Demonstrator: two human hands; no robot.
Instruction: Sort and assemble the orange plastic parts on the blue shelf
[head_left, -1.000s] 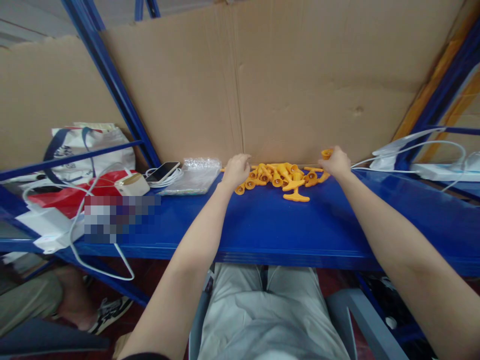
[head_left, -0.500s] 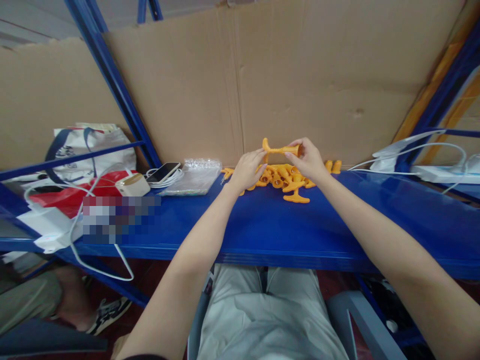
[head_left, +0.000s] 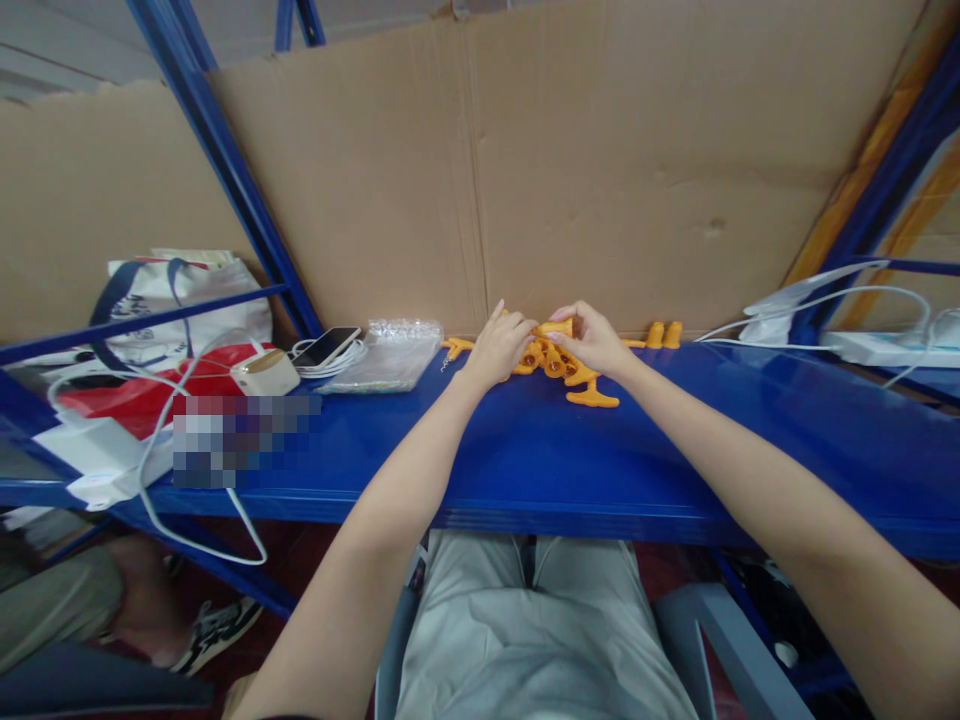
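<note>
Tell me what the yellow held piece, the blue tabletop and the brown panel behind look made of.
Yellow piece: probably plastic, smooth-looking and evenly coloured. Blue tabletop: likely painted metal, glossy with soft reflections. Brown panel: apparently cardboard, matt, creased and dented.

Handle pile on shelf, phone left, two caps right, cardboard behind

A glossy blue shelf carries a jumble of orange pieces near its back edge, a T-shaped handle at the pile's front. Two orange caps stand side by side to the right. To the left lie a clear plastic packet, a coiled white cable beneath a phone, and a red bag. A pixelated patch beside them appears to cover something, too obscured to identify.
</note>
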